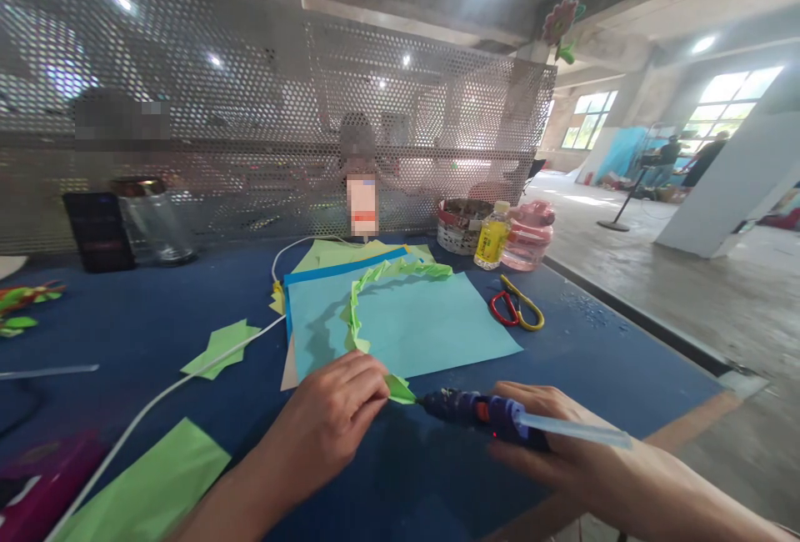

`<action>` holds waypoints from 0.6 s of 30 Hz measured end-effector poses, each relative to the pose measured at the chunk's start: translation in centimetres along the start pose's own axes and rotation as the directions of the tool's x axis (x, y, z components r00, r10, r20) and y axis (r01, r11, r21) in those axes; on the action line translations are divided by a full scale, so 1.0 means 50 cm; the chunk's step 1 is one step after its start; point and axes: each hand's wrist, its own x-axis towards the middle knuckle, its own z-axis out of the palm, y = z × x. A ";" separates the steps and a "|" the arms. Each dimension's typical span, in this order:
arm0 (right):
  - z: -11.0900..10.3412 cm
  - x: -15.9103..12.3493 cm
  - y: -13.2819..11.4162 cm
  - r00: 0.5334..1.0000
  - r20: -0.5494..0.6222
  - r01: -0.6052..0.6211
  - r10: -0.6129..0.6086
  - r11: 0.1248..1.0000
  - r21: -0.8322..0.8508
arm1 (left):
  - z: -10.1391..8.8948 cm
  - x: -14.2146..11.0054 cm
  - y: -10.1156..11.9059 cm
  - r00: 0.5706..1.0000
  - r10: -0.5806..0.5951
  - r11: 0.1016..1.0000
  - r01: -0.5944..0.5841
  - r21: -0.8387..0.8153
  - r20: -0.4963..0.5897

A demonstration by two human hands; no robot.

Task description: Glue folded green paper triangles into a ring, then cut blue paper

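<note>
My left hand (341,404) pinches the near end of a folded green paper strip (354,308), which curves up and to the right over the light blue sheets. A small green paper tip (400,390) pokes out past my fingers. My right hand (543,434) is wrapped round a dark blue glue gun (478,410), with a clear glue stick (575,429) jutting from its back. The gun's nozzle points left and is at or very near the paper tip; whether they touch I cannot tell. A small red light glows on the gun.
Light blue paper (425,325) lies mid-table, with red and yellow scissors (517,307) to its right. Behind stand a yellow-labelled bottle (492,238), a pink jug (528,238) and a round tin (459,229). A white cable (162,392) crosses green paper (166,475) at left.
</note>
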 end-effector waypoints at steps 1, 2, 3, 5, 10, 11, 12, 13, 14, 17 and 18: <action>0.000 -0.002 0.002 1.000 0.006 0.005 -0.005 1.000 -0.009 | 0.000 0.000 -0.001 1.000 -0.014 1.000 0.015 -0.014 0.017; 0.000 -0.006 0.005 1.000 0.014 0.006 -0.006 1.000 -0.016 | 0.000 -0.001 -0.002 0.999 -0.027 0.999 0.028 -0.031 0.033; 0.002 -0.011 0.009 1.000 0.018 0.000 0.000 1.000 -0.019 | -0.001 -0.001 -0.003 0.999 -0.033 0.998 0.035 -0.046 0.041; 0.006 -0.022 0.020 1.000 -0.002 -0.024 0.024 1.000 -0.015 | -0.002 -0.001 -0.004 0.999 -0.030 0.998 0.032 -0.055 0.037; -0.011 -0.033 0.055 0.998 -0.042 -0.053 0.053 0.999 0.001 | -0.006 0.002 -0.002 0.999 -0.040 0.998 0.042 -0.049 0.025; -0.022 -0.031 0.066 0.998 -0.015 -0.056 0.056 0.998 -0.015 | -0.006 0.002 -0.001 0.999 -0.047 0.998 0.048 -0.051 0.023; -0.035 -0.030 0.083 0.996 -0.005 -0.094 0.094 0.994 -0.057 | -0.006 0.002 0.000 0.998 -0.053 0.997 0.054 -0.054 0.021; -0.047 -0.029 0.104 0.991 -0.053 -0.129 0.124 0.986 -0.109 | -0.006 0.002 0.000 0.998 -0.058 0.996 0.059 -0.060 0.020; -0.060 -0.030 0.131 0.983 -0.110 -0.164 0.147 0.973 -0.164 | -0.007 0.002 0.001 0.998 -0.065 0.995 0.067 -0.068 0.021; -0.094 -0.039 0.235 0.929 -0.295 -0.314 0.224 0.899 -0.307 | -0.007 0.002 0.004 0.994 -0.102 0.989 0.105 -0.101 0.037; -0.104 -0.044 0.273 0.909 -0.335 -0.357 0.246 0.875 -0.325 | -0.008 0.002 0.005 0.992 -0.116 0.986 0.121 -0.112 0.046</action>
